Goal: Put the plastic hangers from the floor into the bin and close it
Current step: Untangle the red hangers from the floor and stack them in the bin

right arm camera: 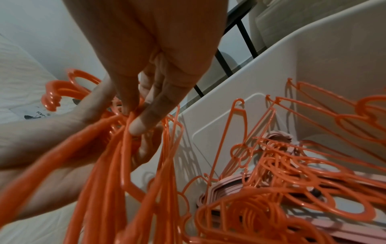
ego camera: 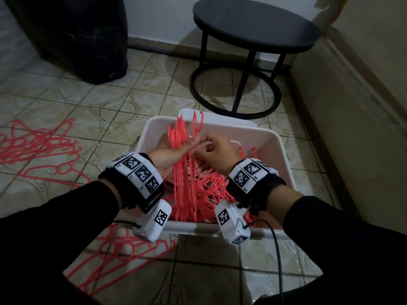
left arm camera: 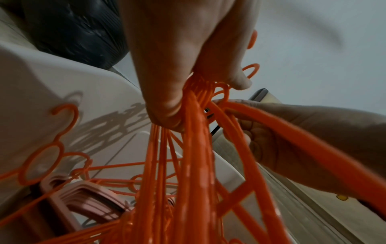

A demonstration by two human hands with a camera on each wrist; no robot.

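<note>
My left hand (ego camera: 174, 150) grips a hanger bundle (ego camera: 185, 172) upright over the white bin (ego camera: 273, 142); right hand (ego camera: 217, 150) pinches one near its neck. Light, springy, tangle-prone; more hangers on floor (ego camera: 41, 148).

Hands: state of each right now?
Left hand: grips an upright bunch of orange hangers over the bin.
Right hand: pinches hangers in that bunch.

Dim room, dark vignetted corners in head view; wrist views motion-blurred, edges stretched; hanger shadows on bin wall (right arm camera: 208, 132).
</note>
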